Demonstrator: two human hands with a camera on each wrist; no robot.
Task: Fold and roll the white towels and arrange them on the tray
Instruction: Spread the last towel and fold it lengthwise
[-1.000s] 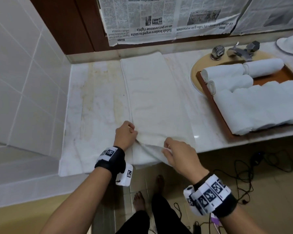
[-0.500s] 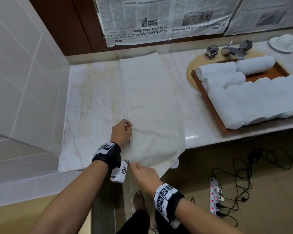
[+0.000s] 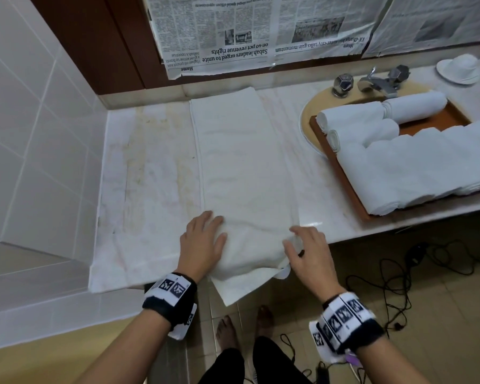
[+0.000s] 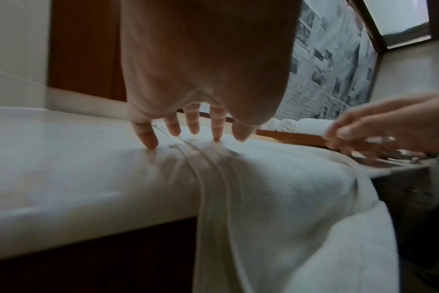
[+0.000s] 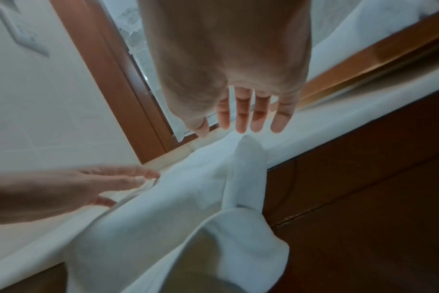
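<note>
The towel [image 3: 241, 173] is laid out as a long folded strip on the marble counter [image 3: 150, 173], long axis running straight away from the person toward the back wall, with the near end drooping over the front edge. So the roll pretty much has to start at that near end and travel away from the body, and both hands are already parked right there.

Left hand [image 3: 203, 242] is flat on the strip's left edge by the counter lip, fingers spread and pressing, not pinching anything. Right hand [image 3: 306, 253] sits at the right near corner with fingers straight and loosely spread; the right wrist view shows it just above the cloth, and I can't tell if it's actually touching. Neither hand is really nearer, they bracket the end evenly.

Versus half a second ago: the left was a fist on the edge and the right was down under the overhang. Now both are opened out on top.

Off to the right, the tray [image 3: 344, 189] already holds several rolled towels [image 3: 399, 167].
</note>
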